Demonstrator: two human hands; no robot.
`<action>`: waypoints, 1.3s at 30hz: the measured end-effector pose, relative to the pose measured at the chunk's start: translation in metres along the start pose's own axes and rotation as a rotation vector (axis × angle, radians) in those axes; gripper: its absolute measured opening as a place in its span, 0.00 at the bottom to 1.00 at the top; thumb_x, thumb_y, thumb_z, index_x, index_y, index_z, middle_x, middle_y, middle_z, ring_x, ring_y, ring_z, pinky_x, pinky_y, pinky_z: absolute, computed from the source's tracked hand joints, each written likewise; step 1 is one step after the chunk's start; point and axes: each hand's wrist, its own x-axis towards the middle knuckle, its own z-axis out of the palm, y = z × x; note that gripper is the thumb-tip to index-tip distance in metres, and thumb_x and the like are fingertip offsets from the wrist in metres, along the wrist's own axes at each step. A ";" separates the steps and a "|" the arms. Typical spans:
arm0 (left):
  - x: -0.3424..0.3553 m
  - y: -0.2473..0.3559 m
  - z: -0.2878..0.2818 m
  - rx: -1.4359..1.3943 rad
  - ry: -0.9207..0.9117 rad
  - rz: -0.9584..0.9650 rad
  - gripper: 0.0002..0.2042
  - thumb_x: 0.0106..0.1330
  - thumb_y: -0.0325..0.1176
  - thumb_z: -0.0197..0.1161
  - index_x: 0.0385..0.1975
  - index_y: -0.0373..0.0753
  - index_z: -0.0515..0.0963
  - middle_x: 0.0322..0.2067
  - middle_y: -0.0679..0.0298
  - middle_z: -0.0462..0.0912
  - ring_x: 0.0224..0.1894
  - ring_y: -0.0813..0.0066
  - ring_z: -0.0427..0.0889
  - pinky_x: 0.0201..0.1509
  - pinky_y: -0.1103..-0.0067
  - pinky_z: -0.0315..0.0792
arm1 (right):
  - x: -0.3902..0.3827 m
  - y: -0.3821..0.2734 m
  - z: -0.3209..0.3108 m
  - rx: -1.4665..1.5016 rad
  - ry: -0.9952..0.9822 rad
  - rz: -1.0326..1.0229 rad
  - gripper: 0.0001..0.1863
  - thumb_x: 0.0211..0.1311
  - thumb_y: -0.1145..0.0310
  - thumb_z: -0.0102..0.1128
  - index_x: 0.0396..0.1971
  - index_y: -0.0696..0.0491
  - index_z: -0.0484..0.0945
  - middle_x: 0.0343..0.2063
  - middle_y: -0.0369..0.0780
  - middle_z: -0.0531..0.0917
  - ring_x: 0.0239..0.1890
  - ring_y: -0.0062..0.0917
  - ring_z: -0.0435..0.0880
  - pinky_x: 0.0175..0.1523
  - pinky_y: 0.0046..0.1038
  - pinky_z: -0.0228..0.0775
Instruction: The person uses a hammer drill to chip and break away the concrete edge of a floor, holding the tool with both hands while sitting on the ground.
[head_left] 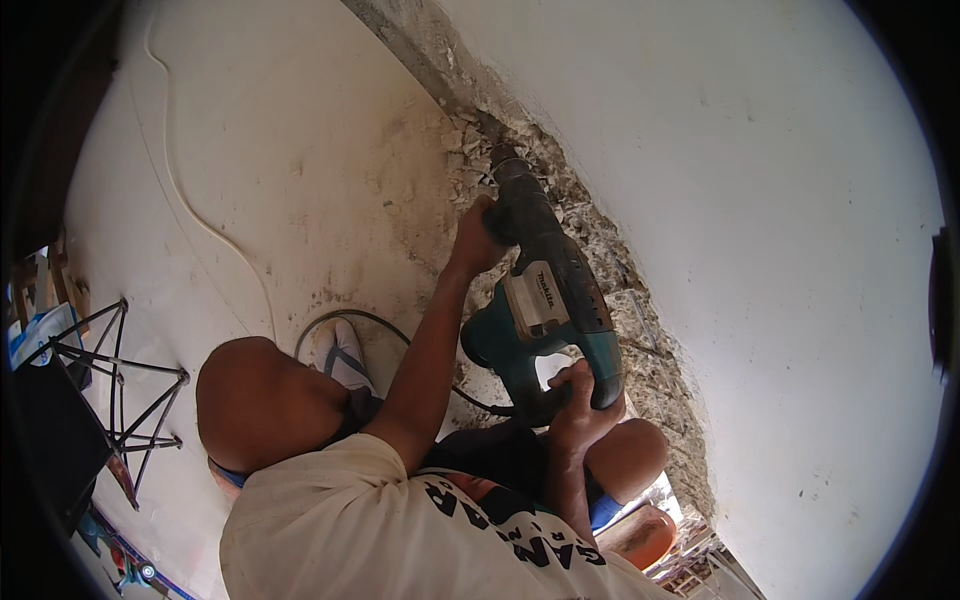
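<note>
A teal and black demolition hammer (pixel 545 285) slants across the middle of the view, its nose up and away from me. My left hand (pixel 480 238) is wrapped round the side handle near its front. At the back, my right hand (pixel 585 408) grips the rear handle, fingers curled round it. The tool's dark tip meets a rough, chipped strip (pixel 640 330) of broken masonry along the foot of the white wall (pixel 780 250). Loose rubble hides the very end of the bit.
A dark power cord (pixel 400 335) loops from the hammer past my sandalled foot (pixel 345 355). A thin white cable (pixel 190 205) crosses the pale, dusty floor (pixel 330 160). At left stands a black folding frame (pixel 120 375). An orange bowl-like object (pixel 640 537) lies beside my right knee (pixel 628 458).
</note>
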 end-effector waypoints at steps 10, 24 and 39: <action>0.013 -0.003 -0.009 0.045 0.008 -0.034 0.21 0.50 0.32 0.78 0.41 0.35 0.77 0.38 0.53 0.85 0.43 0.62 0.85 0.49 0.71 0.76 | 0.004 -0.004 0.018 0.035 -0.051 -0.017 0.09 0.64 0.72 0.62 0.35 0.64 0.80 0.20 0.39 0.81 0.21 0.23 0.79 0.32 0.24 0.71; 0.031 -0.007 -0.009 -0.003 0.088 -0.074 0.26 0.44 0.36 0.81 0.42 0.33 0.78 0.40 0.47 0.86 0.47 0.51 0.86 0.50 0.66 0.78 | 0.031 -0.032 0.028 0.048 -0.161 0.024 0.13 0.64 0.64 0.69 0.30 0.59 0.80 0.20 0.38 0.81 0.20 0.20 0.78 0.27 0.24 0.68; -0.083 0.020 0.029 -0.448 -0.066 0.113 0.21 0.50 0.25 0.76 0.42 0.37 0.75 0.38 0.61 0.84 0.42 0.71 0.84 0.49 0.74 0.76 | -0.091 -0.049 -0.066 0.043 -0.158 -0.159 0.19 0.60 0.58 0.71 0.36 0.61 0.79 0.21 0.39 0.82 0.25 0.21 0.80 0.35 0.24 0.69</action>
